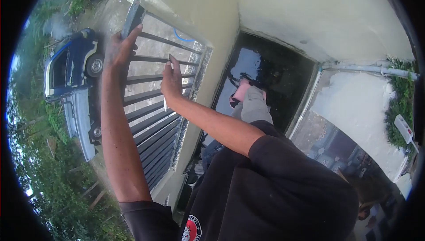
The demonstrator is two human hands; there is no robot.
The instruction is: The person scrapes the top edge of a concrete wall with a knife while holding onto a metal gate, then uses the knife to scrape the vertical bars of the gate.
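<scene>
My left hand point(122, 50) is wrapped round the dark grey top rail point(133, 19) of a metal railing, near its corner by the wall end. My right hand point(171, 80) is closed beside the railing's flat bars point(152, 77), its index finger stretched along a thin white object point(166, 104). One end of that object pokes out below the palm; the rest is mostly hidden, and its kind cannot be made out.
The railing sits on a cream wall point(199, 90) with rough, chipped edges. Below me, my pink boots point(242, 89) stand on a dark, wet, reflective floor point(283, 68). A pipe point(367, 68) runs along the right. A blue truck point(73, 64) stands beyond the railing.
</scene>
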